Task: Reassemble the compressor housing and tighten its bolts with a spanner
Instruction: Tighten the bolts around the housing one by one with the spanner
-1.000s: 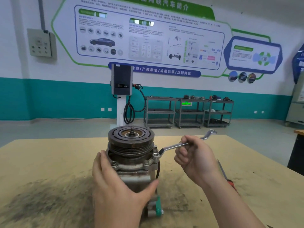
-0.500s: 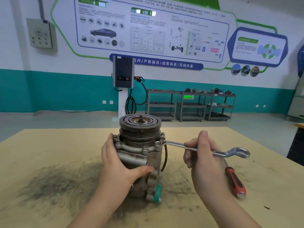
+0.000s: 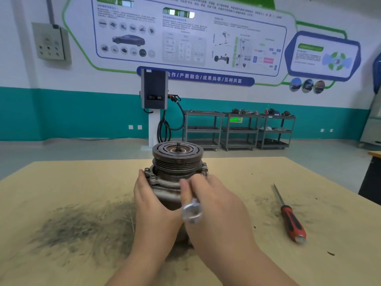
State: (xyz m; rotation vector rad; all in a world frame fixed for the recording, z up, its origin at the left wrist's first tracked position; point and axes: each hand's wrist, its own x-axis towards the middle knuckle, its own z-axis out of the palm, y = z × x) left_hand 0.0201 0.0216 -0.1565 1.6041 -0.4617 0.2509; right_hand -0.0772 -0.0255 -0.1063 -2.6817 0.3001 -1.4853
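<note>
The compressor (image 3: 177, 162) stands upright in the middle of the wooden table (image 3: 61, 182), its rusty pulley on top and bolts around the housing flange. My left hand (image 3: 153, 205) grips the housing's left side. In front of the compressor my right hand (image 3: 216, 207) holds a silver spanner (image 3: 191, 211). The spanner's free ring end points toward me. Its far end reaches toward the flange at the right and is hidden behind my fingers.
A red-handled screwdriver (image 3: 290, 221) lies on the table to the right. A dark smear of grime (image 3: 78, 230) covers the table at the left. Beyond the table stand a charging post (image 3: 154, 112) and grey shelf carts (image 3: 239, 131).
My right hand has swung the spanner handle from the right round toward me, in front of the compressor. My left hand stays on the housing. The view has shifted.
</note>
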